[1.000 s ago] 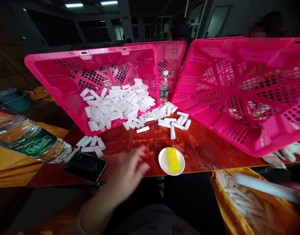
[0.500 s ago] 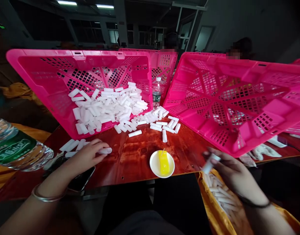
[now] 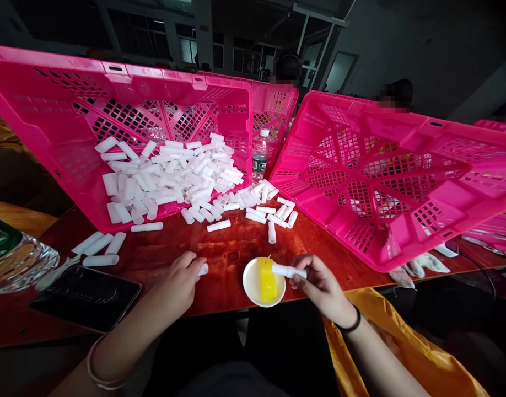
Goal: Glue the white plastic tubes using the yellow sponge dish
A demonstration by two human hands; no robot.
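Right hand (image 3: 319,284) pinches a white tube (image 3: 289,271) by one end. The tube's other end reaches over the yellow block (image 3: 267,279) in the small white dish (image 3: 249,288) at the near edge of the table (image 3: 232,242). Left hand (image 3: 179,282), just left of the dish, is closed around a short white cap (image 3: 203,269).

The step in hand looks like touching the tube's tip to the block. Any move from here calls for a steady, level tube and the cap kept close by.

Counted:
- one dish and one block
- one phone (image 3: 87,298) toward the near left corner
- two water bottles, one upright (image 3: 260,157) between the crates and one lying at the left edge (image 3: 13,259)
- four pink crates (image 3: 112,110) in view, tipped up along the far side
- four loose pieces (image 3: 101,260) beside the phone

The white heap (image 3: 170,176) in the left crate is too many to count.
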